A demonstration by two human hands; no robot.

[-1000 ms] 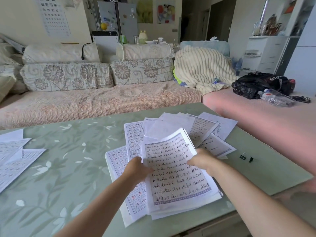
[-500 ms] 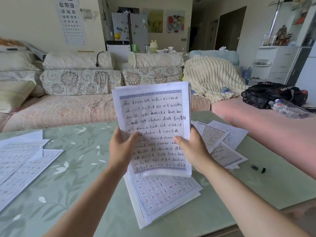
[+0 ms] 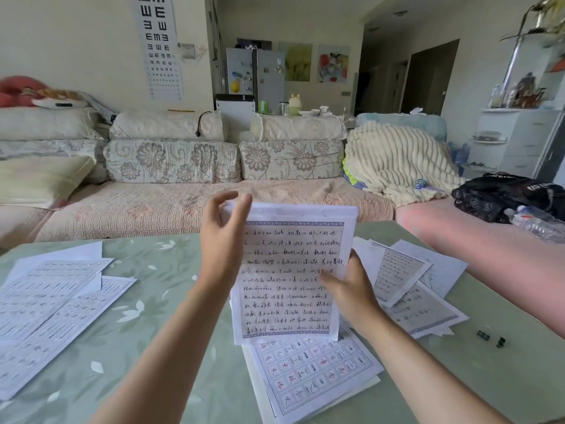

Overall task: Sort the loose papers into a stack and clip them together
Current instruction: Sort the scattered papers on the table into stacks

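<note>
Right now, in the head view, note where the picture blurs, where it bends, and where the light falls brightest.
Head view: the left hand is smeared by motion at the top of the held sheet; head view: the white drawers at right lean from wide-angle distortion; head view: daylight washes out the pink seat at right.

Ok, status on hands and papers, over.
Left hand pinches top corner of held sheets, right hand grips their right edge. Sheets upright over the table, unclipped. Binder clips lie untouched at right; loose papers scattered left.

Bare table [image 3: 153,258] separates left papers [image 3: 46,301] from centre stack [image 3: 312,371].
</note>
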